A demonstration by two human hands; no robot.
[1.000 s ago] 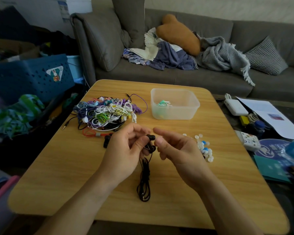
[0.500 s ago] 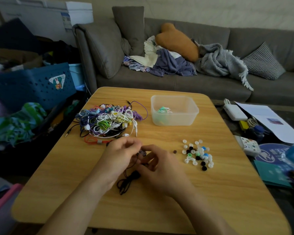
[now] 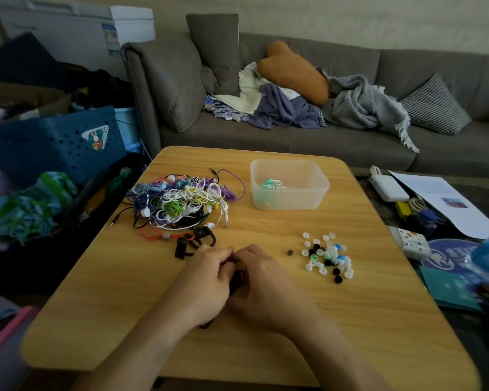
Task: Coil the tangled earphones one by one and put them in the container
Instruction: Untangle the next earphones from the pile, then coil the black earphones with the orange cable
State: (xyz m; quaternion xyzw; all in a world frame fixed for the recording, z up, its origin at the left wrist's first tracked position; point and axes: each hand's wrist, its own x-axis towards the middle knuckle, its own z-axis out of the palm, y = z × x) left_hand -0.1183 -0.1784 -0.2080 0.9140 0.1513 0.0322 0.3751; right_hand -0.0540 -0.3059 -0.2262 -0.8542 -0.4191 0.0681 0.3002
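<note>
My left hand (image 3: 206, 286) and my right hand (image 3: 266, 289) are pressed together low over the wooden table (image 3: 266, 348), both curled round a bunched black earphone (image 3: 236, 279) that shows only in the gap between them and as a loop under my left wrist. A tangled pile of coloured earphones (image 3: 181, 201) lies at the far left of the table. The clear plastic container (image 3: 290, 190) stands at the far middle with a green and white coiled earphone (image 3: 270, 184) inside.
Loose ear tips (image 3: 326, 255) in white, black, blue and green are scattered right of my hands, one dark tip (image 3: 289, 252) apart. Black ear-hook earphones (image 3: 194, 241) and an orange cable lie before the pile. A grey sofa stands behind; a blue crate at left, clutter at right.
The hands have come down and closed together over the black earphone. Its cable, hanging long a second ago, is now bunched between them. The camera view has tilted up slightly.
</note>
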